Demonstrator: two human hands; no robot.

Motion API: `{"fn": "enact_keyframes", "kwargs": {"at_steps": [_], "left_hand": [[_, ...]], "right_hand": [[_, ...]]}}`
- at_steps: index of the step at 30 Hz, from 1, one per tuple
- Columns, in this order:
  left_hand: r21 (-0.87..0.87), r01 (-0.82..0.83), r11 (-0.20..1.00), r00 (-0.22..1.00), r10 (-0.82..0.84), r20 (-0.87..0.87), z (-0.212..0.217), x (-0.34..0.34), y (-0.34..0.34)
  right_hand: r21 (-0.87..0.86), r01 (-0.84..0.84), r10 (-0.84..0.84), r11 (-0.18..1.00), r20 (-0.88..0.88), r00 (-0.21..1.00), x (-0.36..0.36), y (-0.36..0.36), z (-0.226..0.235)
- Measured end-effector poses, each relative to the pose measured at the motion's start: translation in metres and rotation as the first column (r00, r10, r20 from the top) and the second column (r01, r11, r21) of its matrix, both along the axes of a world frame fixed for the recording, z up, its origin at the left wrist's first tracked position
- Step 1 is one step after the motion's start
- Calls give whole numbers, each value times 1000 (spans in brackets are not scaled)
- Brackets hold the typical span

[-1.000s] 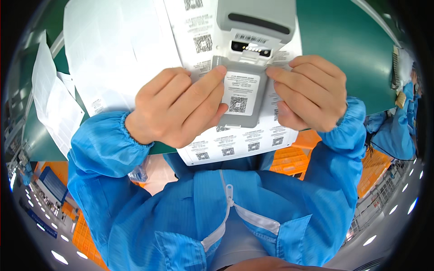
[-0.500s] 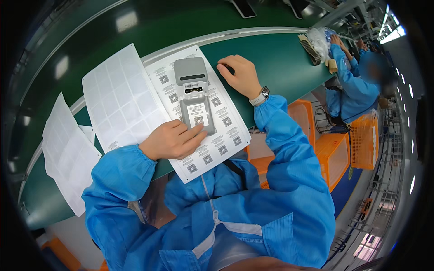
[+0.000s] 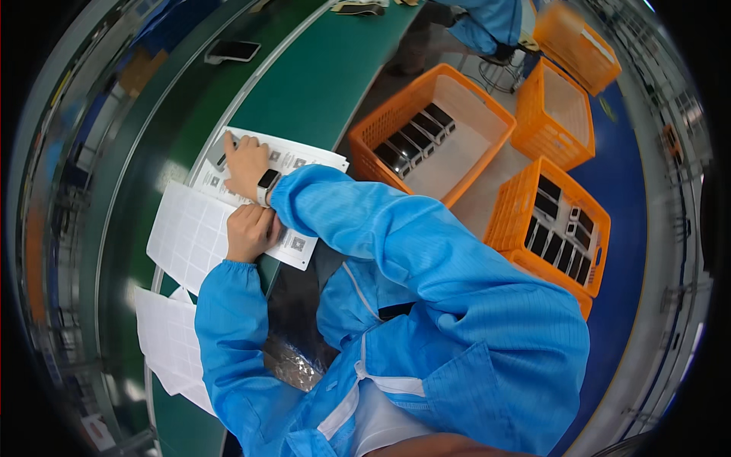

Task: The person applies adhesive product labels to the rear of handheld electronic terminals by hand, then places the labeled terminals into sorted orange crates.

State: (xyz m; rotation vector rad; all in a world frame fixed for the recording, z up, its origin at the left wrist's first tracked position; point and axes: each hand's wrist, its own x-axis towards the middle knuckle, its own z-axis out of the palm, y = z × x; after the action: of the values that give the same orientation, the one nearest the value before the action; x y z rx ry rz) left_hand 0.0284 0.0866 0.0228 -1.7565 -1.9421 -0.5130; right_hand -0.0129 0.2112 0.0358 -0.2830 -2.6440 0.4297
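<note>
Right hand (image 3: 247, 169) is spread over the grey plastic handheld device (image 3: 221, 160), on the white paper code sheet (image 3: 288, 152); left hand (image 3: 248, 232) is curled on that sheet — can't tell if it's pinching. Device's mostly covered, so what's done is unclear — sheet's got codes left.

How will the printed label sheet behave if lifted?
Probably floppy: the label sheet looks thin and papery. Likely light, being broad with little visible thickness. It may snag: the right hand and left hand overlap it in view.
</note>
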Motion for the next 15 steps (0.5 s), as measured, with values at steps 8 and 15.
{"fn": "enact_keyframes", "kwargs": {"at_steps": [8, 15], "left_hand": [[186, -168, 968, 985, 160, 58, 10, 20, 10], [-36, -261, 965, -341, -57, 938, 55, 36, 47]], "right_hand": [[-622, -248, 163, 743, -191, 968, 31, 64, 38], [-732, -589, 161, -341, -663, 731, 100, 120, 50]]}}
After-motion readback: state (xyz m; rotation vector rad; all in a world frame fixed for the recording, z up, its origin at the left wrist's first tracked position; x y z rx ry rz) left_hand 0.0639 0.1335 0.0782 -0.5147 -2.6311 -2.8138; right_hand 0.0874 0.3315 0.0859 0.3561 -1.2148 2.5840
